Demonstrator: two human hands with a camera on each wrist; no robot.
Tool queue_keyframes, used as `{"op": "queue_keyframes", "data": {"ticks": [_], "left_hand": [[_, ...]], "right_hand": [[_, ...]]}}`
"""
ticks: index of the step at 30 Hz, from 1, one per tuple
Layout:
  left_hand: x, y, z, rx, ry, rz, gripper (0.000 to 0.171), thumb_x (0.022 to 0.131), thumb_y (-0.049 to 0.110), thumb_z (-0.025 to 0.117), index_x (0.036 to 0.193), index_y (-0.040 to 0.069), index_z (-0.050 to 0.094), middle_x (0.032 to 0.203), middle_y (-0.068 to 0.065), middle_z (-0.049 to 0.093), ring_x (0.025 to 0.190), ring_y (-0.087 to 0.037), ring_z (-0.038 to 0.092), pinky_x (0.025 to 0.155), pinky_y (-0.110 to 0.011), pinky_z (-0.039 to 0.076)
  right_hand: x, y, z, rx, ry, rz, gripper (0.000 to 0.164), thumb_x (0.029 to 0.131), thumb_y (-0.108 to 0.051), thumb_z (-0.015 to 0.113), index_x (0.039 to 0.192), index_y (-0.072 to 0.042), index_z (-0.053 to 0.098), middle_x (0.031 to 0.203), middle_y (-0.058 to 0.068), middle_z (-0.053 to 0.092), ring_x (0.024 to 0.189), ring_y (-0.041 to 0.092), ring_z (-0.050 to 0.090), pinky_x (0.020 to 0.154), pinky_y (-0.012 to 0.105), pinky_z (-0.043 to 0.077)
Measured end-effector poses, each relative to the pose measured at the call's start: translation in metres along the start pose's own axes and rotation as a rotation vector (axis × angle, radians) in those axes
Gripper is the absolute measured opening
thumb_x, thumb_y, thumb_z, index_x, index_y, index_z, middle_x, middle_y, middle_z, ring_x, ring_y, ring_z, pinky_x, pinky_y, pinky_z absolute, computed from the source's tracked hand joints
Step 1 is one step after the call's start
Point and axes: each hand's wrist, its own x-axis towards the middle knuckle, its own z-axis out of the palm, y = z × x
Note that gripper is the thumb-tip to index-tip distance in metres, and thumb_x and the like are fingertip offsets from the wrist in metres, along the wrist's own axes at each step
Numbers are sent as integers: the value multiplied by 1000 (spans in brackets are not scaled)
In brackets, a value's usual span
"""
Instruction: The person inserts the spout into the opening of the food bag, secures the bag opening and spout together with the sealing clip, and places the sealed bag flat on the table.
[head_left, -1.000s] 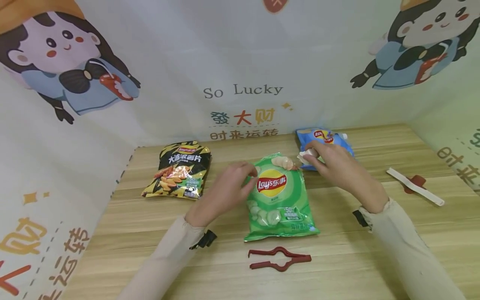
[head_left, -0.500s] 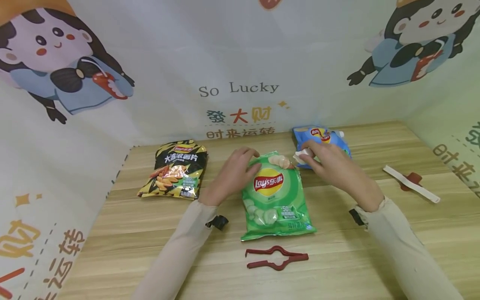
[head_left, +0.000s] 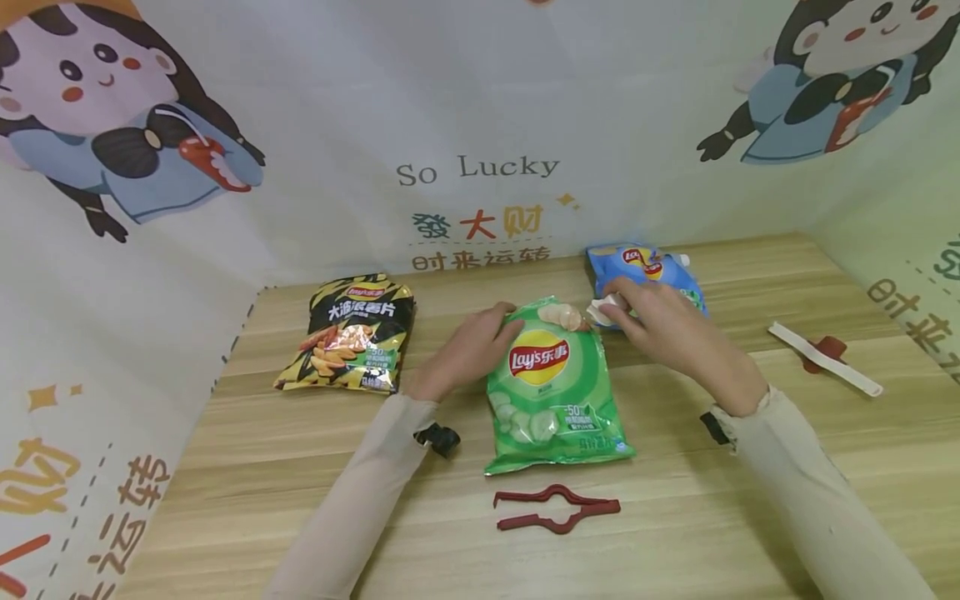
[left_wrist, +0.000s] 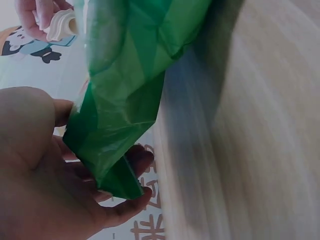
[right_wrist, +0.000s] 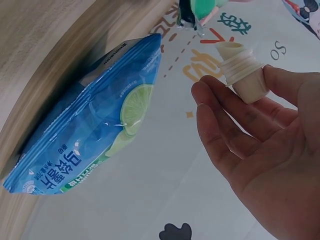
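Observation:
A green bag of Lay's potato chips (head_left: 555, 392) lies before me, front up, its top end lifted off the table in the left wrist view. My left hand (head_left: 467, 348) grips its upper left corner, thumb on the front and fingers behind. Between thumb and fingers my right hand (head_left: 667, 325) pinches a small cream threaded spout (right_wrist: 243, 74), held just off the bag's upper right corner. Behind that hand is a blue Lay's bag (head_left: 626, 260), partly covered by it in the head view.
A black and yellow chip bag (head_left: 360, 333) lies at the left. Nearer to me, a dark red hinged clip (head_left: 600, 507) lies spread. On the right, a white strip (head_left: 802, 340) crosses a dark red piece (head_left: 831, 347). A small white end (head_left: 682, 260) shows by the blue bag.
My left hand has moved up and right from the green bag's left side and taken hold of its upper left corner. The right hand keeps the spout at nearly the same place.

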Motion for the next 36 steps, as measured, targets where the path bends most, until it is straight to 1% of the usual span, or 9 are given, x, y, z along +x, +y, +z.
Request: {"op": "queue_keyframes", "data": {"ticks": [7, 12, 16, 20, 22, 26, 28, 32, 36], "left_hand": [[0, 0, -6, -66, 42, 34, 42, 106, 26, 50, 138, -1, 51, 133, -17, 57, 124, -28, 54, 105, -41, 44], [-1, 2, -11, -87, 90, 97, 39, 105, 23, 52, 135, -1, 53, 130, -17, 58, 121, -28, 55, 104, -41, 44], [-3, 6, -17, -102, 152, 149, 39, 104, 22, 53, 135, -1, 54, 132, -17, 58, 124, -28, 54, 107, -41, 42], [-5, 10, -24, -119, 206, 201, 39, 104, 21, 54, 136, 0, 53, 130, -16, 59, 120, -27, 56, 106, -40, 43], [-7, 12, -29, -131, 219, 227, 39, 103, 20, 55, 137, 2, 53, 130, -15, 60, 117, -26, 57, 104, -40, 44], [-12, 16, -37, -134, 228, 280, 38, 102, 19, 57, 137, 4, 53, 129, -13, 59, 113, -23, 57, 101, -38, 46], [-14, 18, -41, -124, 226, 306, 37, 102, 19, 58, 136, 4, 54, 127, -12, 60, 112, -22, 57, 100, -37, 46], [-20, 21, -49, -122, 201, 344, 36, 101, 20, 59, 134, 5, 55, 124, -8, 61, 107, -19, 58, 96, -35, 48], [-27, 27, -58, -128, 178, 373, 37, 101, 21, 60, 134, 6, 56, 123, -6, 62, 105, -16, 58, 94, -34, 49]], "right_hand": [[-1, -1, -4, 0, -7, 7, 28, 103, -21, 56, 118, 2, 61, 82, 8, 64, 64, 19, 51, 60, 35, 44], [-1, 0, -4, 4, -12, 10, 28, 104, -21, 55, 118, 3, 61, 81, 7, 63, 63, 18, 50, 59, 35, 44], [-1, 1, -4, 11, -16, 19, 30, 104, -22, 53, 118, 4, 61, 83, 9, 64, 63, 19, 51, 60, 35, 45], [-3, 2, -8, 17, -7, 40, 33, 106, -23, 49, 121, 5, 60, 87, 12, 66, 67, 22, 54, 66, 39, 48], [-4, 2, -11, 20, 3, 44, 34, 107, -23, 47, 122, 5, 59, 84, 11, 63, 69, 23, 54, 68, 40, 47], [-6, 2, -16, 45, 38, 37, 33, 108, -24, 44, 122, 3, 58, 74, 7, 56, 65, 23, 51, 66, 40, 45], [-6, 2, -18, 60, 58, 26, 33, 108, -24, 44, 122, 3, 58, 72, 6, 55, 65, 23, 53, 66, 40, 46], [-7, 1, -22, 88, 90, 6, 35, 108, -25, 44, 122, 4, 58, 76, 7, 59, 75, 26, 63, 72, 45, 52], [-8, -6, -26, 115, 102, -9, 34, 107, -26, 45, 120, 2, 60, 83, 9, 65, 81, 26, 67, 72, 44, 52]]}}
